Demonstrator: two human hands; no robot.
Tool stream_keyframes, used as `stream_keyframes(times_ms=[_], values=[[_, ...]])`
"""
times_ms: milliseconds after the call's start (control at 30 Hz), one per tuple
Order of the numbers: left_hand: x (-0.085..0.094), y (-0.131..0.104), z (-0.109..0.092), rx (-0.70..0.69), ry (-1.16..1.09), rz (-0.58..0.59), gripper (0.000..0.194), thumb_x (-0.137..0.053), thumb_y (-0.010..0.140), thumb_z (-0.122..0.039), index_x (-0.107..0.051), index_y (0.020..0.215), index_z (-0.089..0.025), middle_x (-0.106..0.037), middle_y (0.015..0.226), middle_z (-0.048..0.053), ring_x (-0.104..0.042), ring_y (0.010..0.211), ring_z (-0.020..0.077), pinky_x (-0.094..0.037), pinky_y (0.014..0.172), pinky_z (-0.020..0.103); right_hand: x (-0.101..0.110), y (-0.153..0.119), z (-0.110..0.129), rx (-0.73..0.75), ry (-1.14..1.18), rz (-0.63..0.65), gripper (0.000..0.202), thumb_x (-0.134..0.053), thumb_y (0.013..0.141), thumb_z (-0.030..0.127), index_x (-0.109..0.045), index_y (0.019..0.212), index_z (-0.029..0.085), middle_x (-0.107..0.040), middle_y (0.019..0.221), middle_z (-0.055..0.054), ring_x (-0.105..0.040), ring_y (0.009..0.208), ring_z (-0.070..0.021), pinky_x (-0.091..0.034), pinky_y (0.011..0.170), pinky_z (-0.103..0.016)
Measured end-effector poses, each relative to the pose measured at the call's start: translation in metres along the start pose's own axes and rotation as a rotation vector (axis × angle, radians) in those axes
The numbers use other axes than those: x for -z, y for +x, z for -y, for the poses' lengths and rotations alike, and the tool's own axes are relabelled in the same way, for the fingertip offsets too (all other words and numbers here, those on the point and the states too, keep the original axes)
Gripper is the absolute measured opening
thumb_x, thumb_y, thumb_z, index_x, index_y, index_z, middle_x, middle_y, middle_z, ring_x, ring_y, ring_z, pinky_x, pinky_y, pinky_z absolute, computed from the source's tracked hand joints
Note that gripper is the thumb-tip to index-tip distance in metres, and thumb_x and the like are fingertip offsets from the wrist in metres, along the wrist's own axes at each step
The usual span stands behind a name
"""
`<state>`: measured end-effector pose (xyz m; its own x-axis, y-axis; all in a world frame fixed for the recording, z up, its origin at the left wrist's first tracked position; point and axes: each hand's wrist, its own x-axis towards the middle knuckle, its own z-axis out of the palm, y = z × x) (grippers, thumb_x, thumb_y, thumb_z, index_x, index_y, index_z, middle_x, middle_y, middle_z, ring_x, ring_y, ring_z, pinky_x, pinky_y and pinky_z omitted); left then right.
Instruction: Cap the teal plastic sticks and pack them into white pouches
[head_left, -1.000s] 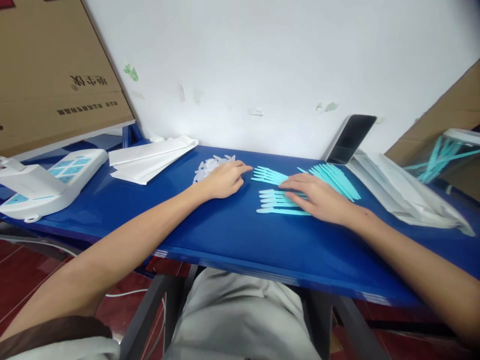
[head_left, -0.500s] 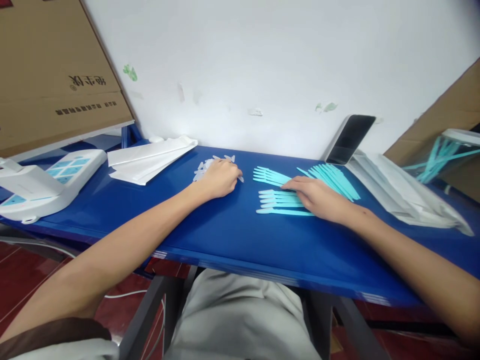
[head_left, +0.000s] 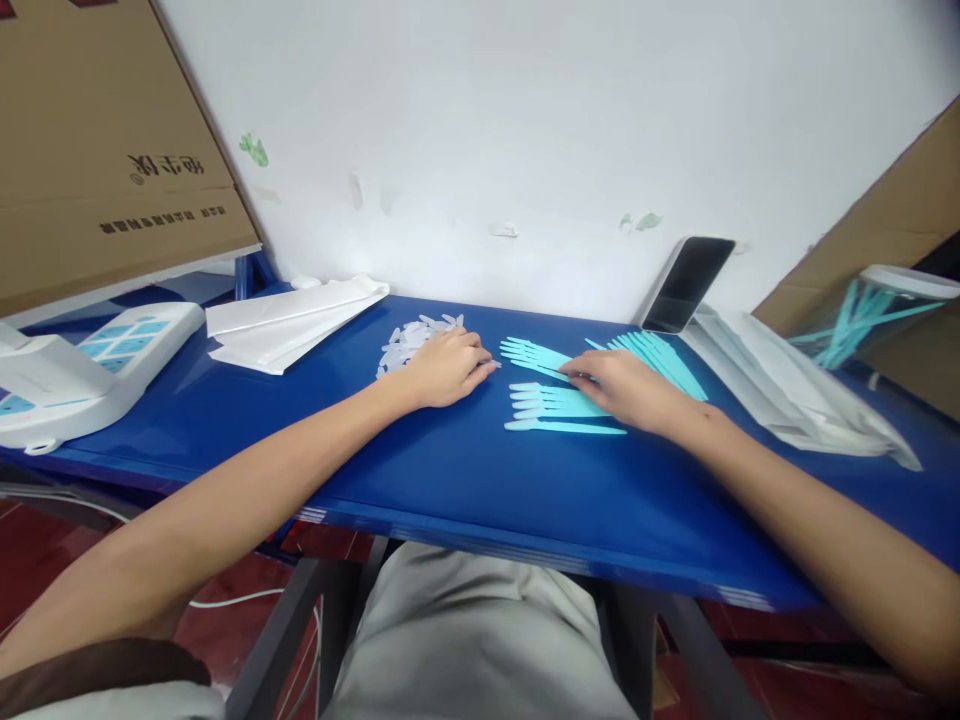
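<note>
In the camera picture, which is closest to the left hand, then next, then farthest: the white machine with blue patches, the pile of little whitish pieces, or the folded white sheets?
From the left hand:
1. Pile of whitish pieces, right beside it.
2. Folded white sheets, farther left.
3. White machine, at the far left.

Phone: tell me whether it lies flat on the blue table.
No, the phone is propped up at a tilt near the white wall.

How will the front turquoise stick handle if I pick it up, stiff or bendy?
The front turquoise stick is likely light, being so slender. It looks fairly stiff, lying straight along its length. Its broader pale tip may hinder rolling.
</note>
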<state>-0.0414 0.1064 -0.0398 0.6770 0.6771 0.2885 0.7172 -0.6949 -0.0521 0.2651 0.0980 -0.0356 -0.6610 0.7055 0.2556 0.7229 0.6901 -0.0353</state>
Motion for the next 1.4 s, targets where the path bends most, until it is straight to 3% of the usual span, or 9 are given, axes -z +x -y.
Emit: stream_keyframes(times_ms=[100,333,500,667,1100,1400], values=[[0.0,0.0,-0.001,-0.024,-0.008,-0.006,0.045,-0.042,0.109,-0.039,-0.078,0.121,-0.014,-0.07,0.11,0.015,-0.065,0.101,0.0297,-0.048,0.097,0.045,0.001,0.001,-0.001,-0.003,-0.035,0.014,0.027,-0.052,0.097,0.019,-0.078,0.103,0.021,-0.08,0.099,-0.01,-0.073,0.084,-0.0269,-0.051,0.076,-0.036],[-0.003,0.003,0.002,-0.069,-0.055,-0.021,0.036,-0.046,0.104,-0.019,-0.079,0.116,-0.021,-0.076,0.108,0.01,-0.068,0.1,0.0251,-0.048,0.095,0.039,0.006,0.003,0.009,0.033,-0.208,0.063,0.028,-0.05,0.097,0.016,-0.076,0.106,0.02,-0.079,0.089,-0.01,-0.071,0.076,-0.0244,-0.044,0.065,-0.033],[-0.003,0.003,-0.002,-0.022,-0.106,-0.041,0.039,-0.043,0.109,-0.033,-0.078,0.113,-0.016,-0.074,0.109,0.012,-0.067,0.101,0.0259,-0.047,0.095,0.039,0.008,0.005,0.014,0.007,-0.318,0.121,0.028,-0.048,0.098,0.016,-0.075,0.108,0.017,-0.077,0.088,-0.011,-0.069,0.069,-0.0241,-0.037,0.059,-0.034],[-0.005,0.001,0.001,-0.014,-0.087,-0.021,0.043,-0.042,0.11,-0.041,-0.078,0.121,-0.02,-0.07,0.118,0.013,-0.064,0.107,0.0287,-0.045,0.098,0.043,0.005,0.002,0.01,-0.019,-0.276,0.066,0.03,-0.047,0.098,0.016,-0.075,0.107,0.019,-0.077,0.096,-0.01,-0.069,0.075,-0.0234,-0.041,0.062,-0.033],[-0.001,0.004,-0.007,0.006,-0.177,-0.065,0.023,-0.056,0.1,-0.023,-0.079,0.101,-0.018,-0.077,0.101,0.008,-0.069,0.095,0.0257,-0.05,0.091,0.04,0.007,-0.01,0.008,0.039,-0.158,-0.147,0.028,-0.046,0.102,0.025,-0.073,0.103,0.017,-0.067,0.099,-0.012,-0.066,0.08,-0.0242,-0.052,0.072,-0.037],[-0.003,0.007,-0.013,0.109,-0.33,-0.108,0.019,-0.062,0.092,-0.02,-0.081,0.094,-0.018,-0.08,0.097,0.006,-0.071,0.088,0.0228,-0.053,0.082,0.035,0.01,-0.008,0.014,0.066,-0.067,-0.159,0.033,-0.041,0.105,0.025,-0.072,0.103,0.016,-0.07,0.096,-0.015,-0.066,0.089,-0.0296,-0.053,0.081,-0.043]])
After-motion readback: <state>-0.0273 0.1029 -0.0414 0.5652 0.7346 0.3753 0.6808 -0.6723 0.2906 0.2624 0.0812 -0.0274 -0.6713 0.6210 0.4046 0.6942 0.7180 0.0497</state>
